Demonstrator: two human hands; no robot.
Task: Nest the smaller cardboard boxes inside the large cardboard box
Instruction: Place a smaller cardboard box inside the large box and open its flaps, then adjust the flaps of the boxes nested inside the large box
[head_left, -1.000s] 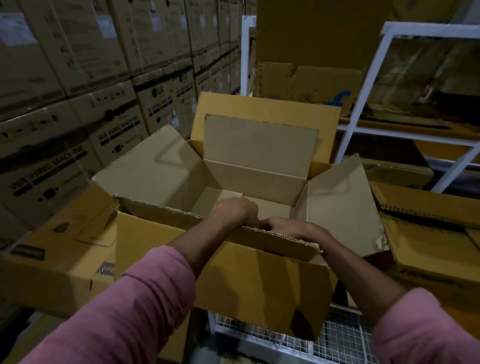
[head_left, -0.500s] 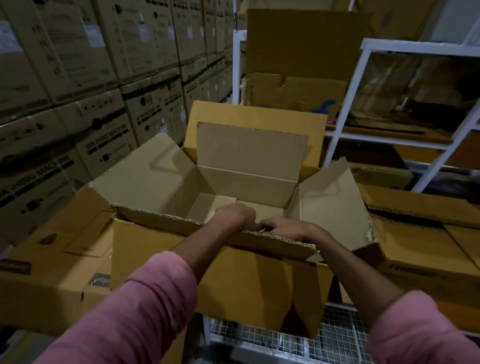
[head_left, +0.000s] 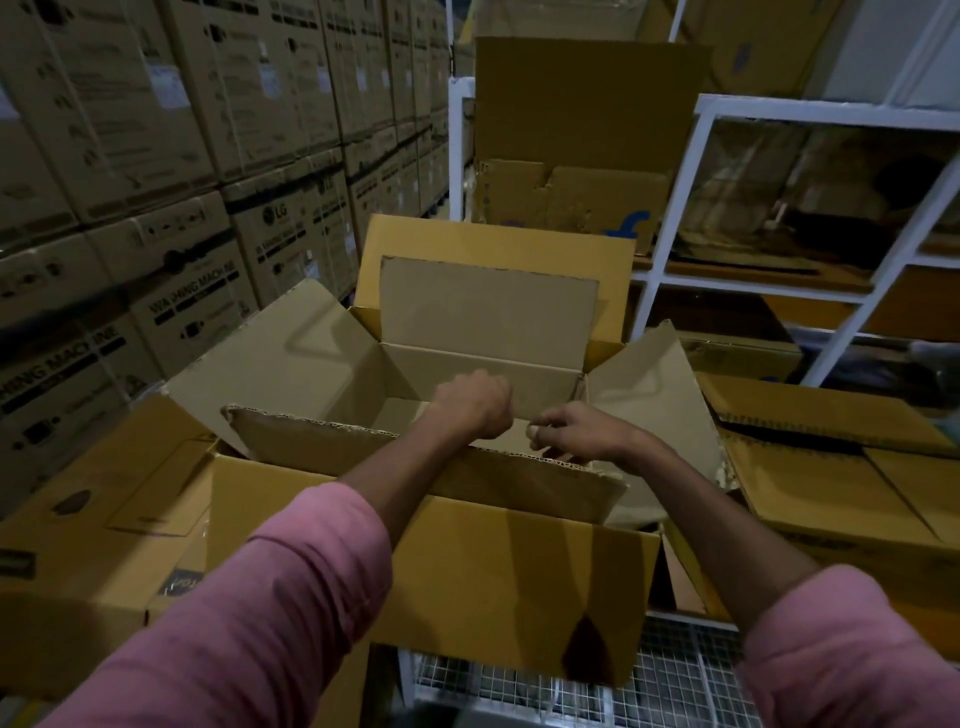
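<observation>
A large yellow-brown cardboard box (head_left: 467, 577) stands open in front of me on a wire-mesh shelf. A paler box (head_left: 524, 369) appears to sit inside it, with its flaps spread: near flap (head_left: 353, 447), left flap (head_left: 280, 364), right flap (head_left: 649, 400). Above the box's opening, my left hand (head_left: 475, 405) is curled into a fist just past the near flap. My right hand (head_left: 576, 436) hovers beside it with fingers curled, its fingertips at the flap's corrugated edge. Whether it grips the flap is unclear.
Stacked washing-machine cartons (head_left: 171, 270) form a wall on the left. A closed box (head_left: 88, 525) lies at lower left and flattened boxes (head_left: 841, 478) at right. A white metal rack (head_left: 675, 218) holding cardboard stands behind. The wire-mesh shelf (head_left: 670, 691) shows below.
Both hands have lifted slightly off the near flap's edge and drawn closer together. My view has tilted up a little; the boxes have not moved.
</observation>
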